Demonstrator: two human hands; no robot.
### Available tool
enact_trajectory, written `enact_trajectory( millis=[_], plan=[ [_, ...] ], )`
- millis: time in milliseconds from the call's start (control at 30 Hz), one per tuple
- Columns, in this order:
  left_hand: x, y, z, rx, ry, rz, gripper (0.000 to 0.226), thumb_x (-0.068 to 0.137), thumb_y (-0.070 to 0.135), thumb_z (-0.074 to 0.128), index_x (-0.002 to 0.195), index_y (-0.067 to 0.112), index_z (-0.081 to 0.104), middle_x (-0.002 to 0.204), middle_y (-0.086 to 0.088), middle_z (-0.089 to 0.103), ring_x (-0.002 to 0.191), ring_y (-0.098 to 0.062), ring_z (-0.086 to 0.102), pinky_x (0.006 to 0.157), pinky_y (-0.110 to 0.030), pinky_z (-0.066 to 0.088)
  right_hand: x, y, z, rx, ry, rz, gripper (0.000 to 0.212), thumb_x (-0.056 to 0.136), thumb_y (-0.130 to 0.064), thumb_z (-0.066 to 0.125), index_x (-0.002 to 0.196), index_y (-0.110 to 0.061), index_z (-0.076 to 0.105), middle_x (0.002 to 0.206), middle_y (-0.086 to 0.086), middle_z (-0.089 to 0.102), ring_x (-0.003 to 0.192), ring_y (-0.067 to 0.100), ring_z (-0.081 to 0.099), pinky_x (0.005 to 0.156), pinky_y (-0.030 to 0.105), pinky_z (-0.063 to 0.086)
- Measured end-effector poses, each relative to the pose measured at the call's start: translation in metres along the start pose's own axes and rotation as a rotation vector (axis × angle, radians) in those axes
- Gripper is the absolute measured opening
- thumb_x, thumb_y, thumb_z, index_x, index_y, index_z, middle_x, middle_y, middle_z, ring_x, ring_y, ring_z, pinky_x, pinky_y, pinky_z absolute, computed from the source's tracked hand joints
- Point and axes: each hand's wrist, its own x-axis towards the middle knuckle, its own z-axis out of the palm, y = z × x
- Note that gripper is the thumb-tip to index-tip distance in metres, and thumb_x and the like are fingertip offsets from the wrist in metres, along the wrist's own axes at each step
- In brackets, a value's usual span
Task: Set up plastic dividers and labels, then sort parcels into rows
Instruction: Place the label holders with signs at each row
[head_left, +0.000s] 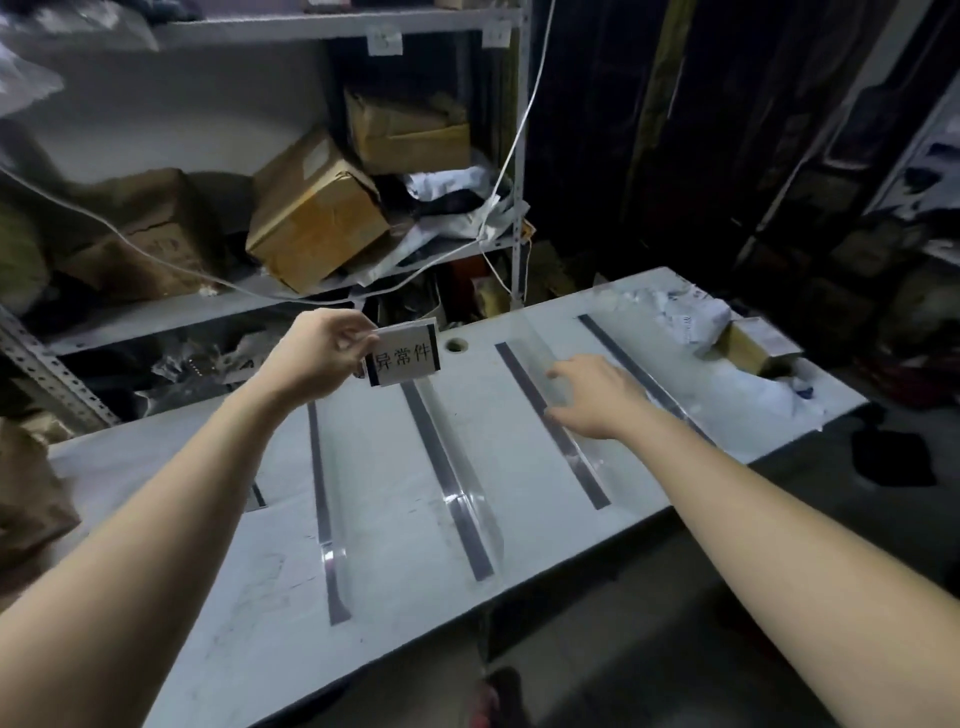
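Head view: the left hand (317, 358) pinches a label (405, 354) between its fingers. The right hand (597, 397), fingers spread wide, is at a clear divider (574, 457) on the desk (387, 467).

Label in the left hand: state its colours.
The label is white with black characters and dark side strips; the head view shows it.

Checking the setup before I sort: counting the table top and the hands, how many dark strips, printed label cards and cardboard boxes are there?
dark strips: 5 (the leftmost only partly visible)
printed label card: 1, pinched in the left hand
cardboard box on the table: 1
Total: 7
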Motion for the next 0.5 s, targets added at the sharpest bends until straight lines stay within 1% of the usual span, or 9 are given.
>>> enact_trajectory(
  millis=[100,133,233,267,367,400,500],
  plan=[
    [0.031,0.025,0.030,-0.026,0.006,0.032,0.016,0.098,0.018,0.067,0.104,0.008,0.077,0.101,-0.005,0.077,0.090,-0.016,0.069,0.077,-0.029,0.055,0.008,0.040,-0.002,-0.002,-0.008,0.021,0.060,0.090,-0.048,0.065,0.146,-0.029,0.050,0.146,0.002,0.051,0.132,0.026,0.051,0.100,0.043,0.048],
    [0.043,0.032,0.040,-0.041,0.007,0.039,0.015,0.098,0.018,0.068,0.103,0.007,0.077,0.100,-0.005,0.077,0.089,-0.016,0.069,0.077,-0.028,0.054,0.012,0.054,-0.003,0.000,-0.011,0.030,0.060,0.091,-0.046,0.065,0.146,-0.029,0.050,0.148,0.002,0.050,0.134,0.026,0.050,0.100,0.043,0.046],
    [0.079,0.052,0.071,-0.083,0.006,0.068,0.016,0.098,0.020,0.068,0.103,0.009,0.078,0.099,-0.004,0.077,0.092,-0.017,0.071,0.084,-0.037,0.060,0.029,0.091,-0.007,0.008,-0.022,0.048,0.060,0.092,-0.047,0.066,0.146,-0.029,0.049,0.149,0.000,0.048,0.135,0.025,0.049,0.097,0.043,0.048],
    [0.092,0.059,0.082,-0.095,0.006,0.071,0.016,0.098,0.021,0.068,0.104,0.010,0.078,0.100,-0.004,0.077,0.092,-0.017,0.071,0.084,-0.036,0.060,0.037,0.103,-0.009,0.011,-0.022,0.051,0.060,0.092,-0.047,0.065,0.147,-0.028,0.049,0.148,0.000,0.048,0.133,0.024,0.049,0.097,0.043,0.050],
    [0.129,0.080,0.113,-0.139,-0.013,0.057,0.018,0.099,0.022,0.066,0.106,0.009,0.077,0.101,-0.002,0.076,0.093,-0.014,0.070,0.073,-0.019,0.056,0.060,0.138,-0.016,0.021,-0.032,0.056,0.061,0.091,-0.049,0.065,0.146,-0.028,0.049,0.144,-0.002,0.051,0.129,0.024,0.052,0.096,0.044,0.051],
    [0.141,0.086,0.125,-0.147,-0.027,0.059,0.019,0.099,0.022,0.066,0.107,0.009,0.077,0.101,-0.002,0.075,0.093,-0.013,0.069,0.075,-0.019,0.055,0.066,0.149,-0.018,0.021,-0.036,0.053,0.061,0.091,-0.049,0.066,0.146,-0.028,0.050,0.144,-0.002,0.052,0.129,0.024,0.052,0.097,0.044,0.051],
    [0.175,0.108,0.159,-0.153,-0.066,0.071,0.017,0.098,0.022,0.067,0.107,0.011,0.078,0.102,-0.002,0.076,0.093,-0.014,0.070,0.084,-0.030,0.057,0.086,0.183,-0.024,0.017,-0.022,0.051,0.060,0.091,-0.047,0.067,0.145,-0.026,0.051,0.143,-0.001,0.053,0.131,0.025,0.050,0.101,0.045,0.049]
  ],
)
